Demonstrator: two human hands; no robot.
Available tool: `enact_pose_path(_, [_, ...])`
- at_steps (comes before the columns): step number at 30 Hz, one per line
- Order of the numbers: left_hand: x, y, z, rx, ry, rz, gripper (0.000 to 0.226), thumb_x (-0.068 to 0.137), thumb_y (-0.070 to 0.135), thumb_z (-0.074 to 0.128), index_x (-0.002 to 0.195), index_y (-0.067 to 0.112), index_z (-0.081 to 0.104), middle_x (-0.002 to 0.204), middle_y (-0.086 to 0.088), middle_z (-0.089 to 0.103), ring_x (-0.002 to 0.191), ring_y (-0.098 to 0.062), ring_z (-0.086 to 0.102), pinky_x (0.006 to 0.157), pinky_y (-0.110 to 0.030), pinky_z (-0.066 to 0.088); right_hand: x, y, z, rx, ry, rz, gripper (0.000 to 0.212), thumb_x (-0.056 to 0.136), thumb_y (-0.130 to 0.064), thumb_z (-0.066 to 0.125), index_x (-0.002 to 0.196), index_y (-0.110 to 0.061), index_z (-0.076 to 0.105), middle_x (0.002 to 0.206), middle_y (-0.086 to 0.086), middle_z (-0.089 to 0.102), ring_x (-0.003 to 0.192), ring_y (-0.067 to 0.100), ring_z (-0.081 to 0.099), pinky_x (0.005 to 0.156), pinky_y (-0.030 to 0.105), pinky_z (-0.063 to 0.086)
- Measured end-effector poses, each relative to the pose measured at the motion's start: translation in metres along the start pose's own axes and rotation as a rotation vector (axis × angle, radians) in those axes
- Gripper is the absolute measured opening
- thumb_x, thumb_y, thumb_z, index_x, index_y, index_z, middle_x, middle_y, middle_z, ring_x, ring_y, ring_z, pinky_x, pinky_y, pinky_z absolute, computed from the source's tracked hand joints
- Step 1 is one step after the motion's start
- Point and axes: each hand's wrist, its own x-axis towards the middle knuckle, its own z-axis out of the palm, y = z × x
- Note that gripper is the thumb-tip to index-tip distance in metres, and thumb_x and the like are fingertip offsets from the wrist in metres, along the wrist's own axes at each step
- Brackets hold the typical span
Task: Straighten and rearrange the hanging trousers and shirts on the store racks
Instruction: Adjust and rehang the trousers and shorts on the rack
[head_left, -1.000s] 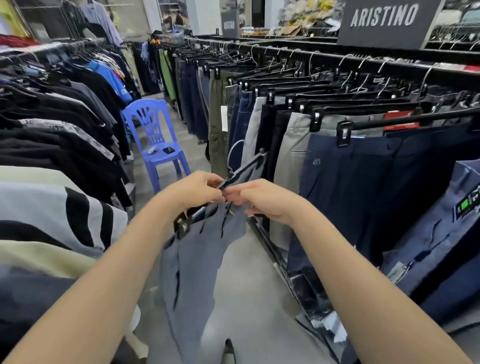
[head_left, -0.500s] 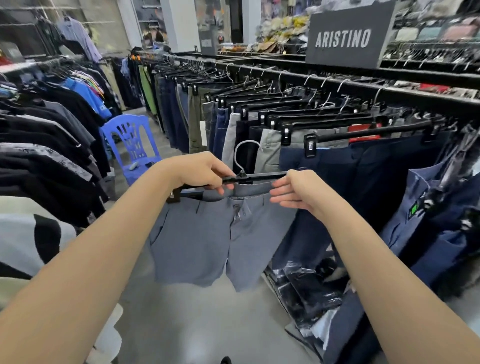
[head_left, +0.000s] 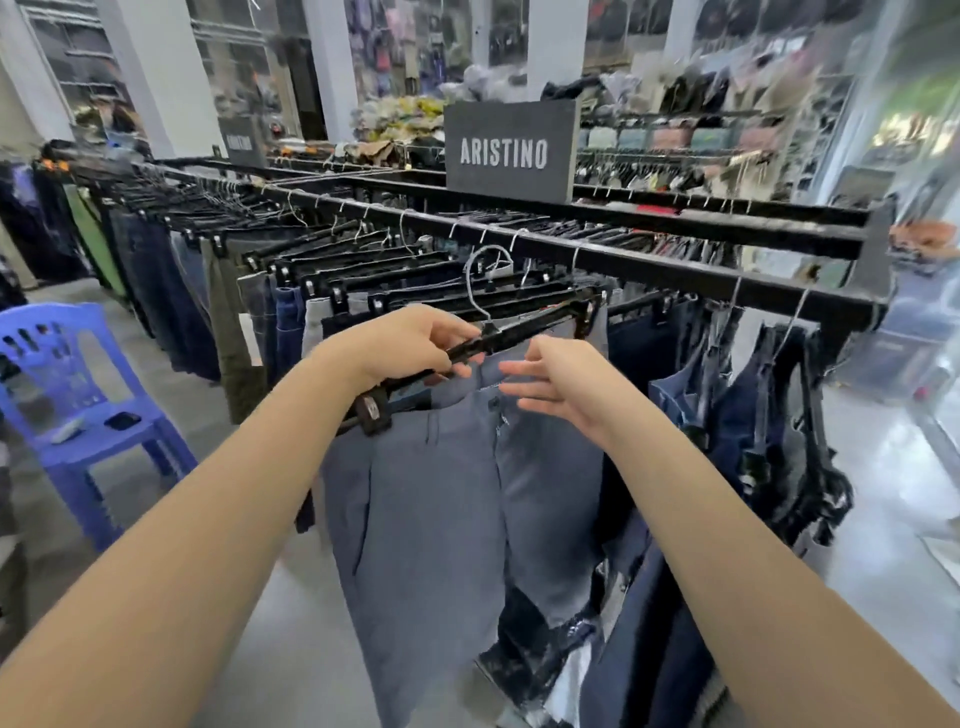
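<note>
Two bare forearms come into the head view from the bottom corners. No sleeve edge shows on either arm: both are uncovered from the frame's lower border up to the wrists. The left hand (head_left: 410, 340) and the right hand (head_left: 563, 379) are bare as well, with no glove. No ring, watch, bracelet or band is visible on the fingers or wrists that face the camera. The fingernails that show are short and unpainted, though slight motion blur softens the fingertips. Nothing more of the person appears, so clothing on the upper body cannot be told.
</note>
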Motion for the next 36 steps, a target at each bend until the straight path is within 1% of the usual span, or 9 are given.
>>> enact_pose_path(5, [0.052, 0.018, 0.022, -0.071, -0.048, 0.07, 0.056, 0.08, -0.003, 0.071, 0.131, 0.016, 0.057, 0.103, -0.009, 0.063, 0.104, -0.02, 0.061, 0.086, -0.023, 0.049, 0.017, -0.01, -0.011, -0.086, 0.133, -0.086, 0.041, 0.099, -0.017, 0.043, 0.14, -0.016, 0.041, 0.113, 0.009, 0.065, 0.101, 0.024, 0.066, 0.085, 0.038, 0.05])
enact_pose_path(11, [0.096, 0.048, 0.048, -0.372, -0.177, 0.128, 0.043, 0.083, -0.02, 0.053, 0.12, 0.001, 0.06, 0.088, -0.009, 0.064, 0.082, -0.02, 0.065, 0.08, -0.041, 0.054, 0.031, -0.026, -0.037, -0.234, 0.376, -0.147, 0.03, 0.091, -0.024, 0.053, 0.119, -0.018, 0.061, 0.11, 0.008, 0.069, 0.101, 0.024, 0.068, 0.088, 0.042, 0.054])
enact_pose_path(17, [0.118, 0.058, 0.079, -0.422, -0.282, 0.204, 0.043, 0.074, -0.022, 0.041, 0.102, -0.002, 0.067, 0.094, -0.031, 0.064, 0.085, -0.029, 0.057, 0.073, -0.037, 0.043, 0.039, -0.021, -0.046, -0.303, 0.553, -0.119, 0.021, 0.091, -0.025, 0.051, 0.094, -0.014, 0.069, 0.081, 0.002, 0.064, 0.073, 0.02, 0.058, 0.058, 0.026, 0.042])
enact_pose_path(20, [0.124, 0.05, 0.095, -0.375, -0.299, 0.18, 0.047, 0.075, -0.019, 0.031, 0.091, 0.008, 0.066, 0.087, -0.027, 0.063, 0.082, -0.029, 0.055, 0.061, -0.031, 0.034, 0.046, -0.012, -0.051, -0.347, 0.585, -0.047, 0.023, 0.09, -0.027, 0.05, 0.086, -0.014, 0.067, 0.079, 0.004, 0.064, 0.074, 0.023, 0.056, 0.067, 0.03, 0.041])
enact_pose_path(23, [0.125, 0.043, 0.103, -0.389, -0.351, 0.184, 0.049, 0.08, -0.017, 0.035, 0.103, 0.013, 0.066, 0.091, -0.019, 0.068, 0.08, -0.025, 0.06, 0.061, -0.028, 0.037, 0.05, -0.006, -0.055, -0.438, 0.596, -0.012, 0.029, 0.091, -0.027, 0.046, 0.108, -0.02, 0.069, 0.106, 0.005, 0.069, 0.095, 0.025, 0.063, 0.085, 0.034, 0.049])
enact_pose_path(26, [0.128, 0.038, 0.095, -0.102, -0.184, 0.326, 0.042, 0.082, 0.006, 0.068, 0.123, 0.01, 0.063, 0.102, -0.006, 0.069, 0.085, -0.015, 0.065, 0.073, -0.024, 0.052, 0.048, -0.002, -0.055, -0.545, 0.627, -0.023, 0.05, 0.092, -0.022, 0.046, 0.142, -0.024, 0.05, 0.137, 0.005, 0.058, 0.097, 0.019, 0.057, 0.087, 0.028, 0.048])
enact_pose_path(31, [0.141, 0.009, 0.066, 0.295, 0.349, 0.534, 0.038, 0.079, 0.024, 0.076, 0.114, 0.014, 0.066, 0.112, -0.008, 0.054, 0.107, -0.027, 0.054, 0.094, -0.036, 0.043, 0.043, 0.005, -0.047, -0.68, 0.677, -0.032, 0.056, 0.094, -0.019, 0.047, 0.149, -0.028, 0.039, 0.134, 0.005, 0.057, 0.059, 0.007, 0.056, 0.044, 0.013, 0.039])
enact_pose_path(34, [0.15, -0.007, 0.058, 0.362, 0.17, 0.298, 0.04, 0.091, 0.033, 0.061, 0.122, 0.009, 0.056, 0.122, -0.012, 0.056, 0.112, -0.03, 0.053, 0.093, -0.035, 0.042, 0.039, 0.006, -0.046, -0.741, 0.698, -0.023, 0.058, 0.094, -0.013, 0.04, 0.151, -0.026, 0.036, 0.109, 0.008, 0.058, 0.058, 0.014, 0.048, 0.035, 0.014, 0.032])
enact_pose_path(36, [0.15, -0.013, 0.053, 0.321, 0.043, 0.222, 0.036, 0.094, 0.035, 0.052, 0.118, 0.009, 0.058, 0.117, -0.011, 0.063, 0.102, -0.027, 0.058, 0.082, -0.028, 0.042, 0.034, 0.005, -0.047, -0.81, 0.719, 0.016, 0.06, 0.094, -0.01, 0.037, 0.151, -0.028, 0.035, 0.124, 0.011, 0.058, 0.06, 0.015, 0.047, 0.038, 0.017, 0.033])
